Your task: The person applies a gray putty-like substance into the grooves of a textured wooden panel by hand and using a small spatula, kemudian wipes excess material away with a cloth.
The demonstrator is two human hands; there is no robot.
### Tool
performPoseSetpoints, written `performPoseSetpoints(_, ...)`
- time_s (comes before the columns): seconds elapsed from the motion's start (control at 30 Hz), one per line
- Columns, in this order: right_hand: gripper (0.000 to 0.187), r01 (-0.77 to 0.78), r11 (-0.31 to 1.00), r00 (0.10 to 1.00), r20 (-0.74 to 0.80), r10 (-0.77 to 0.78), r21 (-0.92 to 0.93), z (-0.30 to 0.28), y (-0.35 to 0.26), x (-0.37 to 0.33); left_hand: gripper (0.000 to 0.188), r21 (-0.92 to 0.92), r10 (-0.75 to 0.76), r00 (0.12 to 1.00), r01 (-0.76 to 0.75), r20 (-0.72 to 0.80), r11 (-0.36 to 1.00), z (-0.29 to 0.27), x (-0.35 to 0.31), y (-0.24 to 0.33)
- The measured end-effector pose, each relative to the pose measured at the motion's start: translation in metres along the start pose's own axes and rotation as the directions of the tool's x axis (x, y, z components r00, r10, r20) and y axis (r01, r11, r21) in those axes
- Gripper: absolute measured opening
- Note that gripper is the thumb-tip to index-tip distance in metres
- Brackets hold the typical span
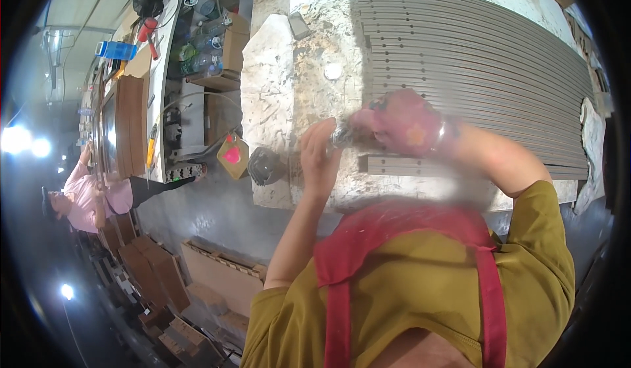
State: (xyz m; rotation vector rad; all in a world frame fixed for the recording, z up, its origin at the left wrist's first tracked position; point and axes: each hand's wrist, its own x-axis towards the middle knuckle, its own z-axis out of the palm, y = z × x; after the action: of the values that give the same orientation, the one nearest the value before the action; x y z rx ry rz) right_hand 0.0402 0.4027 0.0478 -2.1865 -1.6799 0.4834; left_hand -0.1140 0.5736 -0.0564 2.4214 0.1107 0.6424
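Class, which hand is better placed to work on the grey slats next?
Probably the right hand: gloved, it lies over the ends of the grey slats; the left hand is off to their left.

A row of strips point(473, 59) covers the worktop's point(309, 98) right part. Left of them lies a disc point(332, 71), with a block point(299, 26) farther back. A bundle point(266, 166) sits by the left edge, toward the near corner, left of the left hand point(320, 151). The right hand point(407, 123) is over the strips' left ends.
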Motion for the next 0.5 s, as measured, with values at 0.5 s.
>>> performPoseSetpoints(0.5, 0.013, 0.075, 0.988, 0.994, -0.072, -0.086, -0.138, -0.005, -0.019, 0.006, 0.055, 0.023, -0.131, 0.99, 0.13, 0.059, 0.991, -0.005, -0.004, 0.0)
